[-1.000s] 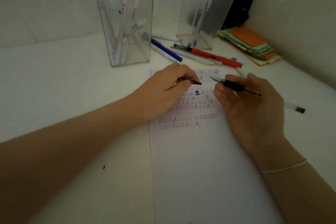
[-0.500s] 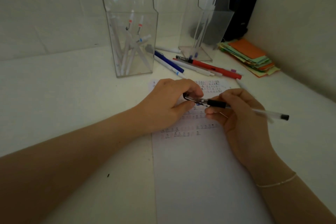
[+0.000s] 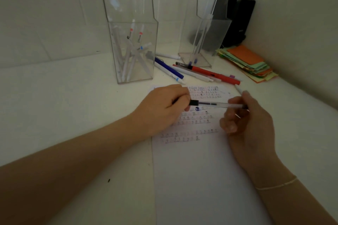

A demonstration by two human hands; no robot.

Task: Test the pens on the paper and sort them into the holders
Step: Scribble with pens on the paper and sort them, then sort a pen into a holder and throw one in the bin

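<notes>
Now we hold clear-barrelled pen level above scribbled paper, long axis left-right; left hand pinches black capped end, right hand grips other end; smooth transparent barrel, slim cylinder.
</notes>
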